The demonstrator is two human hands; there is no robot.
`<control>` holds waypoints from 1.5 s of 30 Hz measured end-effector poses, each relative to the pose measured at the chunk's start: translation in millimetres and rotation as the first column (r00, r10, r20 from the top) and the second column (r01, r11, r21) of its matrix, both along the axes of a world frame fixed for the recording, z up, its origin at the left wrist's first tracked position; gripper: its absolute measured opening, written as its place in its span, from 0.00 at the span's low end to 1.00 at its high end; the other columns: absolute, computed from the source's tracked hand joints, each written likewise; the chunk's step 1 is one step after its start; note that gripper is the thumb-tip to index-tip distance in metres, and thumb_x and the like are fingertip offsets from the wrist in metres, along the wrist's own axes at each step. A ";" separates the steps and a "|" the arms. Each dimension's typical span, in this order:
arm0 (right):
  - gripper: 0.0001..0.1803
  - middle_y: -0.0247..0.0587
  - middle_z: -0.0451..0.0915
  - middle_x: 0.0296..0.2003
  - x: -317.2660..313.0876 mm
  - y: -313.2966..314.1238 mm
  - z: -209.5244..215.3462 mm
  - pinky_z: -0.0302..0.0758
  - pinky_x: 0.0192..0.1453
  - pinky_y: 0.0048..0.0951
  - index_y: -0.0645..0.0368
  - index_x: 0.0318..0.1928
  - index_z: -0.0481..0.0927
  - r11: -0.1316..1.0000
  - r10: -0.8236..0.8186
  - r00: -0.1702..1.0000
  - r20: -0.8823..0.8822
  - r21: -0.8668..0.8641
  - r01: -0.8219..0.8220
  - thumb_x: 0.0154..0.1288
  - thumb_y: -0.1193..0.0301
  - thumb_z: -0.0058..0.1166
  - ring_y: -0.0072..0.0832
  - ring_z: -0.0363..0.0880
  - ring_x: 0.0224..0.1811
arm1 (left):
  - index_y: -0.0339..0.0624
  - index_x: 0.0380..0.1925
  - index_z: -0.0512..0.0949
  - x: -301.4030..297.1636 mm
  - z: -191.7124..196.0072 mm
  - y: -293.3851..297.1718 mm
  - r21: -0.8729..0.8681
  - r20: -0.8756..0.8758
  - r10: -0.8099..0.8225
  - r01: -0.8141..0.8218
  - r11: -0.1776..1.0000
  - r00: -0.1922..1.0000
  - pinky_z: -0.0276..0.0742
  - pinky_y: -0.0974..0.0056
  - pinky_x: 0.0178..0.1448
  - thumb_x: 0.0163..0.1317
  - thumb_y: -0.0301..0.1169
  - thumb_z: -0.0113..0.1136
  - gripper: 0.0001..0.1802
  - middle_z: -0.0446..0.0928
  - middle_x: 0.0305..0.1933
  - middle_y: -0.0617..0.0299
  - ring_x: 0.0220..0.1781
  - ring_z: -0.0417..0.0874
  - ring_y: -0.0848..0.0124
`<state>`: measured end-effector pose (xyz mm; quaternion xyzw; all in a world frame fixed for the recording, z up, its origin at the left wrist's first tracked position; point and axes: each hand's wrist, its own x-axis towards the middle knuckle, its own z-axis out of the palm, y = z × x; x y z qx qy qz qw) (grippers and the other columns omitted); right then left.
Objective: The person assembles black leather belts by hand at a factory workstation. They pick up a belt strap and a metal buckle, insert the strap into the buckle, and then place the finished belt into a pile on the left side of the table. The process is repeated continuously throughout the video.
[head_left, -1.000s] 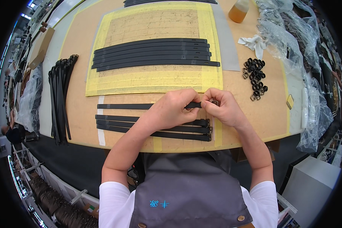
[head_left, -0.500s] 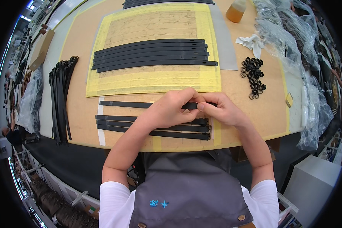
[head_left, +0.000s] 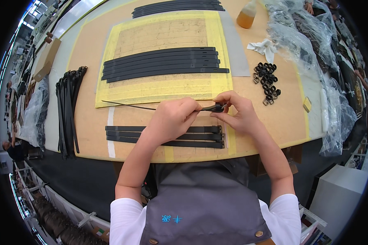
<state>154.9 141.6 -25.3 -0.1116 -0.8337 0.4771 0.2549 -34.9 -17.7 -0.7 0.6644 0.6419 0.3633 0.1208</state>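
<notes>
A black belt strap stretches leftward from my hands, turned on its thin edge above the table. My left hand pinches it near its right end. At that end, the fingertips of my right hand grip a dark metal buckle, with the strap looped against it. Just below my hands, several black belts lie side by side with buckles at their right ends. Beyond them, a row of plain black straps rests on a yellow-edged board.
A pile of black buckles and loops lies to the right, near a white cloth and an amber-filled bottle. Bundled black belts hang over the left table edge. Clear plastic wrap covers the far right. More straps lie farthest back.
The strap has been lifted and turned from flat to on edge. Its buckle end now shows between my hands, and my right fingers have shifted onto the buckle. The view has tilted slightly.
</notes>
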 end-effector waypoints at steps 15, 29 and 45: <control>0.21 0.36 0.86 0.39 27.3 -33.2 -6.2 0.81 0.37 0.25 0.57 0.48 0.82 0.996 0.014 0.954 -0.301 0.088 0.013 0.56 0.77 0.78 0.24 0.84 0.35 | 0.37 0.33 0.82 20.2 -2.8 -33.3 0.447 -0.233 0.073 0.040 0.894 0.970 0.81 0.63 0.32 0.52 0.20 0.68 0.08 0.85 0.37 0.56 0.31 0.86 0.63; 0.17 0.37 0.85 0.31 26.4 -25.5 12.5 0.78 0.39 0.23 0.62 0.39 0.81 0.880 0.024 0.908 0.418 -0.439 0.179 0.71 0.59 0.68 0.22 0.83 0.33 | 0.36 0.47 0.83 -20.7 22.1 -65.7 -0.378 0.006 0.153 -0.140 0.915 0.988 0.80 0.56 0.52 0.69 0.29 0.66 0.11 0.85 0.44 0.53 0.47 0.86 0.57; 0.58 0.60 0.60 0.78 -16.5 -138.9 -13.1 0.49 0.86 0.45 0.71 0.77 0.59 0.719 0.064 0.939 0.339 0.637 -0.279 0.66 0.34 0.56 0.47 0.52 0.84 | 0.32 0.75 0.63 17.1 -42.9 -141.8 -0.158 -0.485 0.145 -0.250 0.955 0.862 0.55 0.49 0.82 0.77 0.46 0.51 0.36 0.61 0.81 0.47 0.84 0.59 0.54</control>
